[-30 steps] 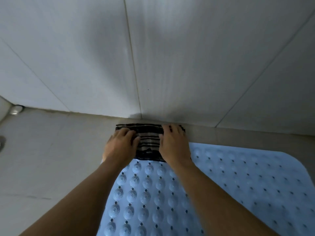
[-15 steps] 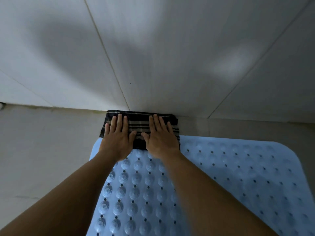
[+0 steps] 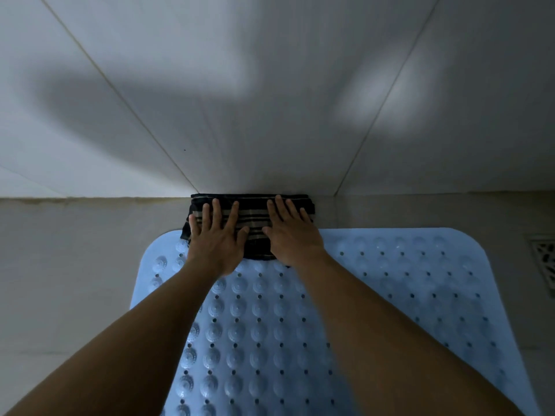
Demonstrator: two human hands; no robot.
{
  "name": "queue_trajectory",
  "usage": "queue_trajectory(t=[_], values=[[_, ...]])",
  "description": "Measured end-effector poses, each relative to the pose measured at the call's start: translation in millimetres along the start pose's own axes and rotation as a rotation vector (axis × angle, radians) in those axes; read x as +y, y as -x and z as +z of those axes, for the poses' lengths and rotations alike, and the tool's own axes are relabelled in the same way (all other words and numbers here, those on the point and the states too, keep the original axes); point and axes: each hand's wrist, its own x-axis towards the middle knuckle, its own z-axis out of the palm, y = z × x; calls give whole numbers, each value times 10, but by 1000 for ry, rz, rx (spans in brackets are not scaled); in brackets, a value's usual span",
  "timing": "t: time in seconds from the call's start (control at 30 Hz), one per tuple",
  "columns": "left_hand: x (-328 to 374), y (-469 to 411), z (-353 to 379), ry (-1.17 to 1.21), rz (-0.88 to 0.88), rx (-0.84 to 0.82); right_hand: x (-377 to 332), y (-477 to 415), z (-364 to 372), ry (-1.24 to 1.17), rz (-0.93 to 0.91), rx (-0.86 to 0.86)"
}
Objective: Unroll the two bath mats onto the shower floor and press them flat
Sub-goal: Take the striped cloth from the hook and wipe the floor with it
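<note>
A pale blue rubber bath mat [image 3: 390,280] with suction bumps and holes lies spread on the shower floor. A small dark striped cloth mat [image 3: 255,214] lies against the wall base, its near edge overlapping the blue mat's far edge. My left hand [image 3: 214,238] rests flat, fingers spread, on the cloth's left half. My right hand [image 3: 292,232] lies flat on its right half. Both palms partly cover the cloth.
The tiled wall [image 3: 270,100] rises straight ahead, meeting the beige floor [image 3: 75,250] at the cloth's far edge. A patterned floor drain grate [image 3: 545,259] sits at the right edge, just beyond the blue mat's corner.
Both hands have gone from curled on the cloth to flat with fingers spread. The cloth now lies wider against the wall. The view has shifted right, showing the drain.
</note>
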Motion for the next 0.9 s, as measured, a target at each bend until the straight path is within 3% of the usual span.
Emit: queue_trajectory(t=[0.6,0.73,0.9], values=[[1042,-75,49,94,-10,-74,1012,286,-109,-46,7,26],[1374,-93,42,223,-47,-48,1242,360,-191,-74,9,21],[1601,-108,33,176,-29,-71,1488,409,-253,-89,7,17]])
